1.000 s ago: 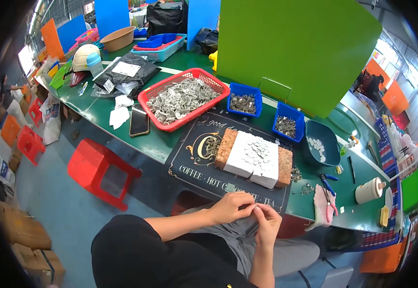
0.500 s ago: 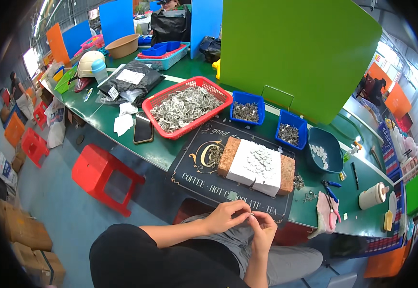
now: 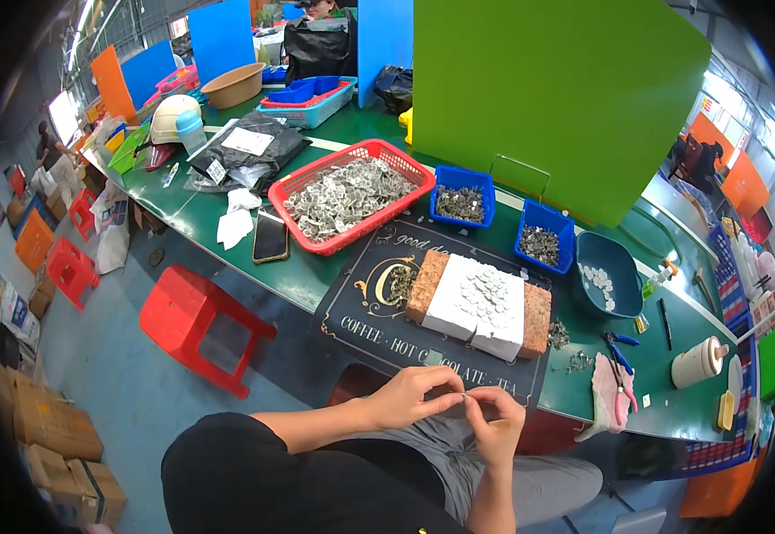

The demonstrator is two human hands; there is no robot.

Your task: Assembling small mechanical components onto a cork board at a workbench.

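Note:
My left hand [image 3: 412, 393] and my right hand [image 3: 496, 427] meet above my lap, just off the table's near edge. Their fingertips pinch together at one spot, around something too small to make out. Beyond them a brick [image 3: 537, 322] wrapped in white paper [image 3: 448, 313] lies on a dark printed mat [image 3: 361, 307]. Many small pale round pieces [image 3: 487, 298] are spread over the paper. Small metal parts [image 3: 402, 283] are heaped at the brick's left end, with more metal bits [image 3: 558, 335] at its right.
A red basket [image 3: 282, 191] full of metal pieces stands behind the mat. Two blue bins [image 3: 494, 206] hold small parts; a dark green basin [image 3: 623, 258] holds pale discs. Pliers [image 3: 620, 392] lie on a pink cloth [image 3: 603, 405] at right. A red stool [image 3: 174, 311] is at left.
My fingertips stay together while the right hand has shifted slightly rightward and its fingers have spread a little. The whole view has moved slightly.

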